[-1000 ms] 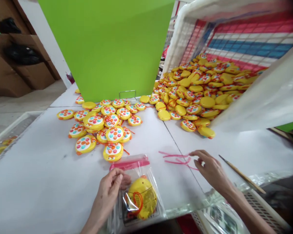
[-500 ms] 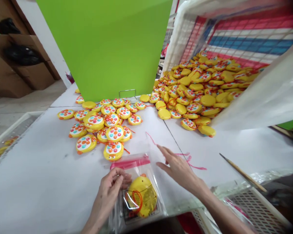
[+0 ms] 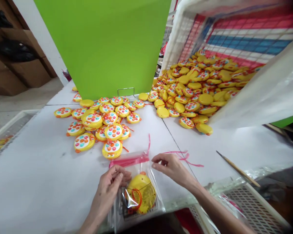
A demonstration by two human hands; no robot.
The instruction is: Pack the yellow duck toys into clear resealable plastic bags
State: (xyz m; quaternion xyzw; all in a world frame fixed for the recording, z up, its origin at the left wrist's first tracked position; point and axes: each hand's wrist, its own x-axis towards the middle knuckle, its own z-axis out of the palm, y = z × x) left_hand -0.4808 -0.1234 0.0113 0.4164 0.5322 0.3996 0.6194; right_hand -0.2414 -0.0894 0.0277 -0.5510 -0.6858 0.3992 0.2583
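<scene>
A clear plastic bag with a pink top strip (image 3: 130,160) lies at the table's front edge. Inside it is a yellow toy (image 3: 143,187), plain back up, with an orange cord loop and a dark printed card under it. My left hand (image 3: 109,187) has curled fingers closed on the bag's left side. By the bag's upper right edge, my right hand (image 3: 174,169) holds nothing visible, a small gap showing between thumb and bent index finger. A thin pink strip (image 3: 149,144) sticks up from the bag's top right corner.
Yellow toys with coloured dots (image 3: 112,131) are heaped left of centre; many more spill from a tipped white basket (image 3: 175,35). A green panel (image 3: 102,48) stands behind. Pink scraps (image 3: 185,156) and a pointed wooden-handled tool (image 3: 236,167) lie right. A white crate (image 3: 256,204) sits below the edge.
My right hand has moved left and down to the bag's edge, its fingers drawing closer together. The thin pink strip has swung from slanting to nearly upright. My left hand stays on the bag.
</scene>
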